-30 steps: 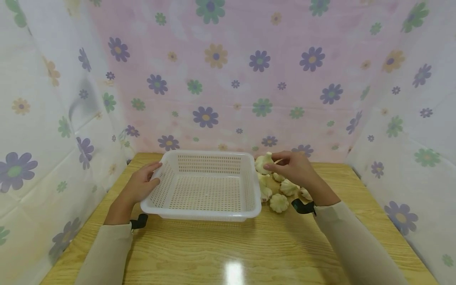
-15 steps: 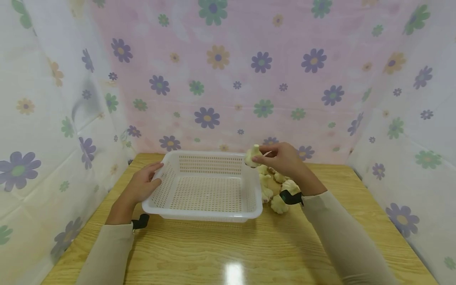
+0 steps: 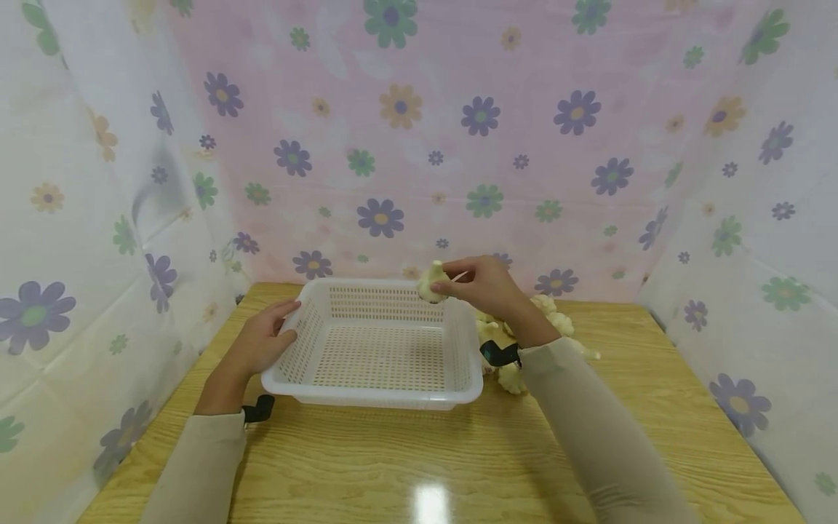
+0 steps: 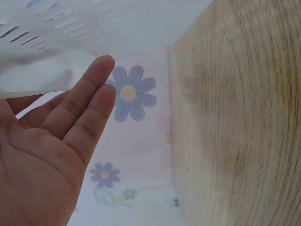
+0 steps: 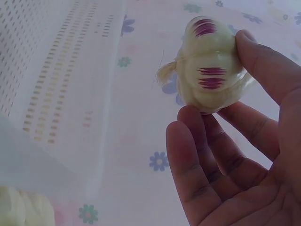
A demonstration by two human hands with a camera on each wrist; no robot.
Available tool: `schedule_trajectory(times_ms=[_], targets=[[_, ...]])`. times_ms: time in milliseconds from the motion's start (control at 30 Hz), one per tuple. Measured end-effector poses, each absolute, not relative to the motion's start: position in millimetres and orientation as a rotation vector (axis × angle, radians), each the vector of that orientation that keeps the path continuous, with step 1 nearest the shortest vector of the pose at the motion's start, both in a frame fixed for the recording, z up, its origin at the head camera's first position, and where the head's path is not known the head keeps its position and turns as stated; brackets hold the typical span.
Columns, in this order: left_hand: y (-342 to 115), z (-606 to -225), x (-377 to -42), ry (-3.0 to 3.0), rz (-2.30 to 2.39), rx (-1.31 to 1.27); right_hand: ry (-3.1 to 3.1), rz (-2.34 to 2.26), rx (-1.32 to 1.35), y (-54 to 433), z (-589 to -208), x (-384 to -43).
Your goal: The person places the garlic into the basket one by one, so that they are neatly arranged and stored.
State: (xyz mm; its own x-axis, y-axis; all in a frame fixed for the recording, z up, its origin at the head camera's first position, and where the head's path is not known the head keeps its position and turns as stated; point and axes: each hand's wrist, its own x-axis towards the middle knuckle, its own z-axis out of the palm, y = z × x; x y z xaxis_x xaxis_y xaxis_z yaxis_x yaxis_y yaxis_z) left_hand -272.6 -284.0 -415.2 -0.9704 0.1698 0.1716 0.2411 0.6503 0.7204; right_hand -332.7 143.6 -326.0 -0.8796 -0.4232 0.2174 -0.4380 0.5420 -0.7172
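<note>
My right hand [image 3: 487,287] pinches a pale garlic bulb [image 3: 430,282] between thumb and fingers, above the back right part of the white plastic basket [image 3: 373,397]. In the right wrist view the bulb [image 5: 209,66] shows purple streaks and a tuft of dry roots. My left hand [image 3: 258,338] holds the basket's left rim, with the thumb over the edge; in the left wrist view two fingers [image 4: 87,113] extend along the outside. The basket has slotted sides and a grid floor, with nothing lying in it.
Several more garlic bulbs [image 3: 513,379] lie on the wooden table [image 3: 353,466] right of the basket, partly hidden by my right forearm. A flower-printed cloth [image 3: 432,94] rises behind the table and on both sides.
The right hand has carried the garlic bulb left and slightly up, from over the pile beside the basket to above the basket. The left hand stays at the rim.
</note>
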Motion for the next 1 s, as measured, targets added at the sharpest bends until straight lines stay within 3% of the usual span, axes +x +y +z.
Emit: schedule_trajectory(times_ms=[567, 1000], targets=[[-285, -417, -271, -2.765, -1.243, -0.338, -2.765, 1.248, 0.88, 81, -328, -353], [-283, -419, -275, -2.754, -1.257, -0.341, -2.89, 1.267, 0.823, 32, -349, -368]])
